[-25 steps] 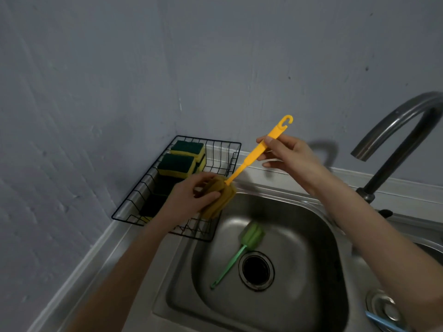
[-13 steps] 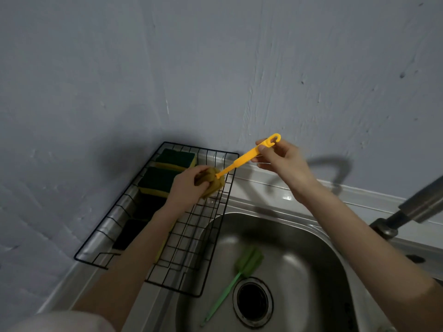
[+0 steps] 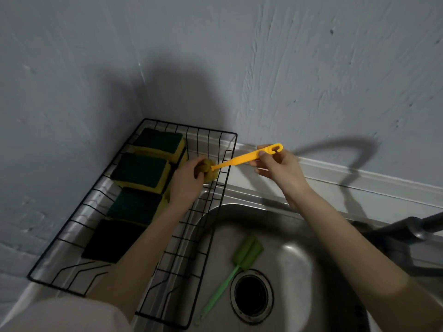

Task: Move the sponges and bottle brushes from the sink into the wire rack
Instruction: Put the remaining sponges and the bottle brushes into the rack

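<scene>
Orange bottle brush (image 3: 242, 160) spans my hands: left hand (image 3: 185, 180) wraps its sponge head over the wire rack (image 3: 223, 188), right hand (image 3: 279, 167) pinches the handle. Four sponges (image 3: 141, 172) racked; green bottle brush (image 3: 236, 267) lies in the sink (image 3: 294, 259).

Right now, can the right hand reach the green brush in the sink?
Probably not at once: the right hand is shut on the orange brush handle. The green brush lies uncovered in the sink, so the path is free.
</scene>
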`<state>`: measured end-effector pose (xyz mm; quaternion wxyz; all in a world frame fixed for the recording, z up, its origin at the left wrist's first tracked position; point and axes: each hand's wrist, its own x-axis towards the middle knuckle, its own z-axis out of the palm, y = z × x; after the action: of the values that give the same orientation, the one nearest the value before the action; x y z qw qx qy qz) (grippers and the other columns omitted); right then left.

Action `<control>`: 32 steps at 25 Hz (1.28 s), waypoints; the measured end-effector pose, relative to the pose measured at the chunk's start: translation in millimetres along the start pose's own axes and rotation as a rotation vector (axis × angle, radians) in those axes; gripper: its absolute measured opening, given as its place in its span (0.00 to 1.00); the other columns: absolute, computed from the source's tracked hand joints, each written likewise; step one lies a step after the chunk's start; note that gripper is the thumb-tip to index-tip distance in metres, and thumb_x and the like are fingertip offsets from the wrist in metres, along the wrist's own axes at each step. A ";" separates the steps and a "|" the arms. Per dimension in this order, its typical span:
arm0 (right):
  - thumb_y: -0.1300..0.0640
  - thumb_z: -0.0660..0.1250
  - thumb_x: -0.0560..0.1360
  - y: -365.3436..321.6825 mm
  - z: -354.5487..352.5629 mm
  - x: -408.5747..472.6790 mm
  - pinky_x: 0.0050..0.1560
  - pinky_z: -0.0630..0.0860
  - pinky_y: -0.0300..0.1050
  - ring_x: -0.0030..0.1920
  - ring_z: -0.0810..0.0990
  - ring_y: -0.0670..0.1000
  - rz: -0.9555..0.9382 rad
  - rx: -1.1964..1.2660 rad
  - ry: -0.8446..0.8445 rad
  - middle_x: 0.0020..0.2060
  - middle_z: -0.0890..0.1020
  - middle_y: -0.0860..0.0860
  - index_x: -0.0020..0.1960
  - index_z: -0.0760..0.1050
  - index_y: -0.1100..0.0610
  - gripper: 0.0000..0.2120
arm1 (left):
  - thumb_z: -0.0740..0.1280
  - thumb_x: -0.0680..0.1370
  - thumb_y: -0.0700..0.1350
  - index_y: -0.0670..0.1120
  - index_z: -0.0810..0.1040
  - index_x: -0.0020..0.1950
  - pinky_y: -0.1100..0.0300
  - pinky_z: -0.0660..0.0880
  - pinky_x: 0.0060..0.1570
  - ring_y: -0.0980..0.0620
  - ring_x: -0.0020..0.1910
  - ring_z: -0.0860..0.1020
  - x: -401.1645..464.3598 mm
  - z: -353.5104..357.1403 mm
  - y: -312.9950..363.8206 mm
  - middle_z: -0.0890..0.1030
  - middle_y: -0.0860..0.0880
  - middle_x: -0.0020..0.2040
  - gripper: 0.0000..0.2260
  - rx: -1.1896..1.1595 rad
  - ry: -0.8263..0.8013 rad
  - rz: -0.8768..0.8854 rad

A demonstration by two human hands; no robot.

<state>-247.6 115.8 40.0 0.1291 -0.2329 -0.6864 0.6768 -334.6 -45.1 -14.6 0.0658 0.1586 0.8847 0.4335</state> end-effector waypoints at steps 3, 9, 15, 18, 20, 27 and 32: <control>0.59 0.59 0.77 5.2 -1.4 -0.7 0.45 0.78 0.38 0.41 0.81 0.46 0.020 0.012 -0.004 0.39 0.80 0.49 0.52 0.71 0.59 0.06 | 0.61 0.74 0.35 0.45 0.68 0.66 0.53 0.67 0.63 0.45 0.64 0.71 0.7 -0.3 2.1 0.74 0.42 0.65 0.20 0.029 -0.031 0.008; 0.59 0.60 0.76 4.9 0.3 -20.6 0.41 0.76 0.38 0.41 0.80 0.48 0.167 -0.086 -0.058 0.46 0.79 0.54 0.57 0.67 0.58 0.10 | 0.62 0.74 0.37 0.42 0.66 0.66 0.60 0.65 0.58 0.51 0.60 0.70 -12.6 -19.3 20.2 0.72 0.42 0.65 0.20 0.053 -0.054 0.108; 0.58 0.61 0.74 -5.9 -8.0 -67.3 0.58 0.74 0.52 0.46 0.77 0.52 0.171 -0.288 -0.154 0.46 0.78 0.57 0.61 0.68 0.59 0.16 | 0.62 0.75 0.39 0.44 0.71 0.62 0.62 0.67 0.56 0.51 0.58 0.73 -53.8 -42.5 54.5 0.76 0.43 0.60 0.15 0.038 -0.091 0.193; 0.56 0.62 0.74 -10.0 -16.3 -90.8 0.54 0.73 0.47 0.47 0.76 0.52 0.120 -0.408 -0.171 0.49 0.79 0.56 0.60 0.70 0.56 0.15 | 0.62 0.74 0.38 0.43 0.72 0.60 0.62 0.68 0.57 0.50 0.58 0.74 -83.7 -47.3 70.1 0.77 0.43 0.59 0.14 0.018 -0.108 0.261; 0.55 0.62 0.74 -8.5 -24.3 -104.7 0.50 0.71 0.43 0.45 0.75 0.51 0.093 -0.501 -0.178 0.48 0.78 0.53 0.59 0.70 0.55 0.15 | 0.61 0.74 0.37 0.43 0.72 0.60 0.66 0.67 0.55 0.52 0.56 0.74 -103.4 -45.6 78.6 0.77 0.44 0.58 0.14 -0.010 -0.116 0.306; 0.60 0.63 0.74 25.0 -41.8 -115.8 0.40 0.68 0.35 0.44 0.73 0.49 0.115 -0.569 -0.197 0.45 0.76 0.53 0.57 0.73 0.59 0.12 | 0.62 0.73 0.39 0.44 0.71 0.61 0.54 0.69 0.59 0.45 0.58 0.73 -144.8 4.0 76.9 0.76 0.42 0.60 0.16 0.118 -0.252 0.330; 0.59 0.63 0.73 71.3 -43.7 -103.5 0.47 0.68 0.36 0.52 0.76 0.52 0.182 -0.694 -0.248 0.50 0.79 0.55 0.60 0.72 0.58 0.15 | 0.61 0.74 0.43 0.46 0.68 0.64 0.49 0.70 0.60 0.44 0.61 0.72 -163.4 54.8 35.1 0.74 0.42 0.62 0.18 0.217 -0.405 0.145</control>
<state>-126.9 100.8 -14.1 -0.1023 -0.2389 -0.8618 0.4356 -159.1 -39.3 -24.1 0.1933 0.3116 0.8810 0.2988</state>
